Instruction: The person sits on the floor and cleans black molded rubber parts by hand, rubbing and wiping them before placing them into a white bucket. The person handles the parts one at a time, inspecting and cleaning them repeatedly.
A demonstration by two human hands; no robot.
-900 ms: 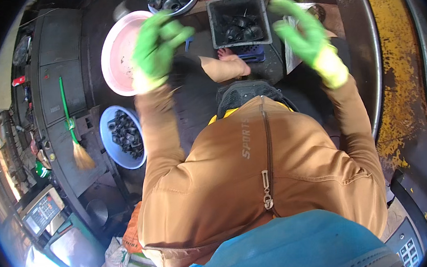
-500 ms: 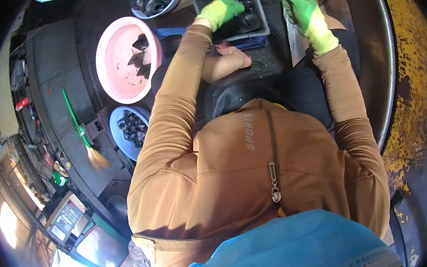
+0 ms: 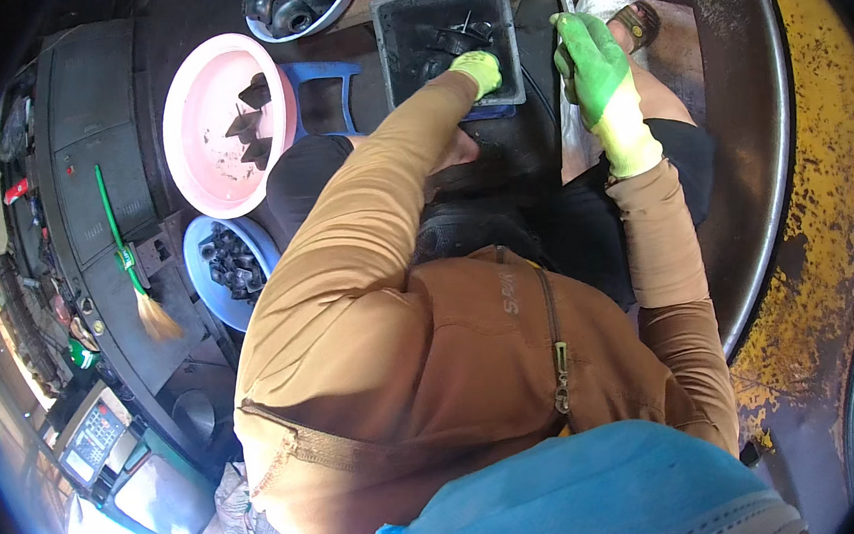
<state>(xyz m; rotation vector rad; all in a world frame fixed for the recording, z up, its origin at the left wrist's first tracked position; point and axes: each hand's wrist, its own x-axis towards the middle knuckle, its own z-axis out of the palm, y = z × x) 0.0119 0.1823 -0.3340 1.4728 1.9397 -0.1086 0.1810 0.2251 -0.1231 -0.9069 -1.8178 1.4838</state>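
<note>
My left hand [image 3: 477, 70], in a green glove, reaches down into a black square tray [image 3: 388, 49] that holds black rubber parts [image 3: 439, 40]. Its fingers are curled among the parts, and I cannot make out whether they grip one. My right hand [image 3: 592, 63], also in a green glove, hovers just right of the tray's rim over a shiny metal sheet [image 3: 576, 140]. Its fingers are slightly bent and hold nothing I can see. My brown sleeves cover the tray's near edge.
A pink basin [image 3: 198, 134] with a few black pieces stands left of the tray, beside a blue stool [image 3: 324, 74]. Below it is a blue basin [image 3: 199, 275] of black parts. A bowl of black parts [image 3: 294, 1] sits at the top. A green-handled brush [image 3: 123, 253] lies at left.
Both hands were raised with fingers spread above the tray. My left hand has since dropped into the tray, and my right hand has come down beside its right rim.
</note>
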